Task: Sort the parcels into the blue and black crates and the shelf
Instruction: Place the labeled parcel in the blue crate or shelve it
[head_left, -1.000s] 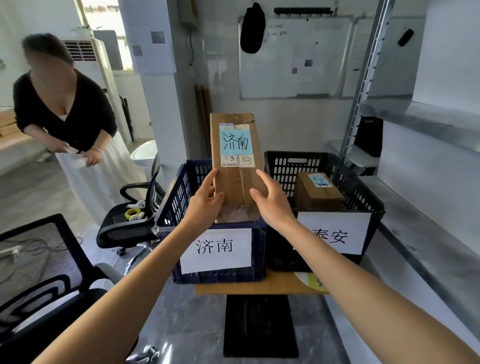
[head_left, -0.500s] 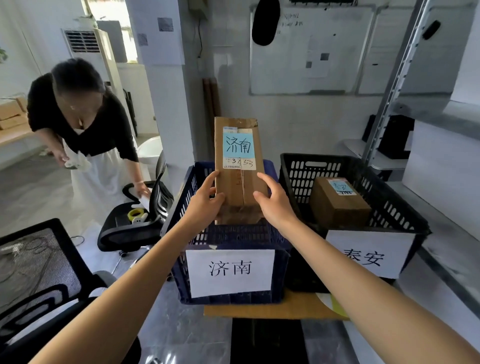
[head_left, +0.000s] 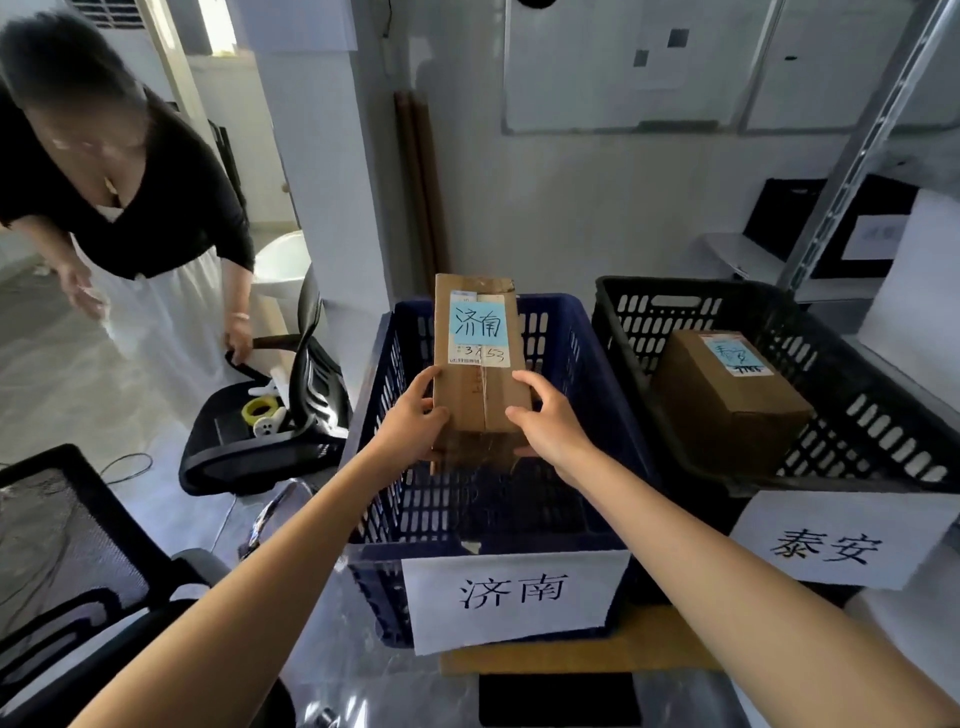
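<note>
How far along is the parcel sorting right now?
Done: one parcel already lies in the black crate. In hand: the left hand and right hand hold a tall parcel over the blue crate, its blue label matching the crate's sign. Left: set it down; no other waiting parcels show here.

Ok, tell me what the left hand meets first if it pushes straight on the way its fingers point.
The left hand already presses the held parcel; beyond it, probably the blue crate far wall, though depth is unclear.
</note>
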